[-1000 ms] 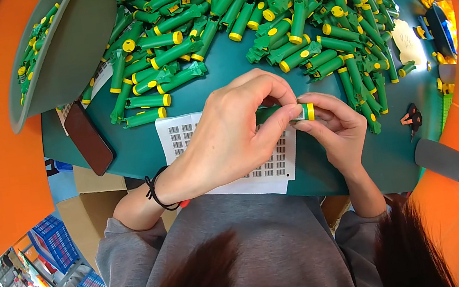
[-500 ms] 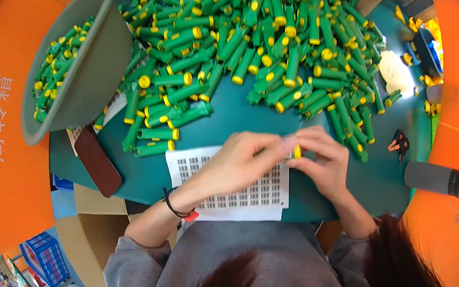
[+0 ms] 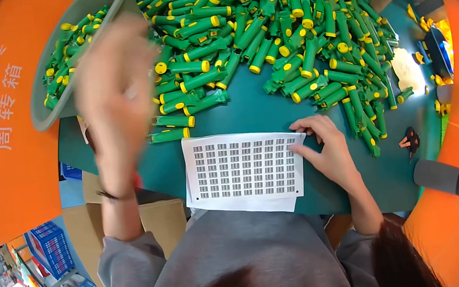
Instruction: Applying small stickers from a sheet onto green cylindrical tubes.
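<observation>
My left hand [image 3: 119, 91] is lifted at the left, in front of the bowl's near side. It is smeared by motion, so its fingers and anything in them cannot be made out. On the near edge of the table lies a white sheet [image 3: 244, 168] printed with rows of small dark labels, another white sheet showing beneath it. My right hand [image 3: 327, 147] rests at the sheet's upper right corner, thumb on the paper and forefinger at its edge, spread apart. Beyond the sheet spreads a big heap of green tubes with yellow ends [image 3: 254, 28].
A grey-green bowl [image 3: 40, 114] of similar green tubes stands at the far left. Scissors [image 3: 410, 141] and a grey cylinder [image 3: 442, 177] lie at the right. An open cardboard box [image 3: 161, 220] sits below the table's left edge. Orange boxes [image 3: 8, 198] flank the table.
My left hand has swung from over the sheet up and left toward the bowl. My hands have parted; the small yellow-ended piece between them no longer shows. My right hand has come down onto the sheet's corner.
</observation>
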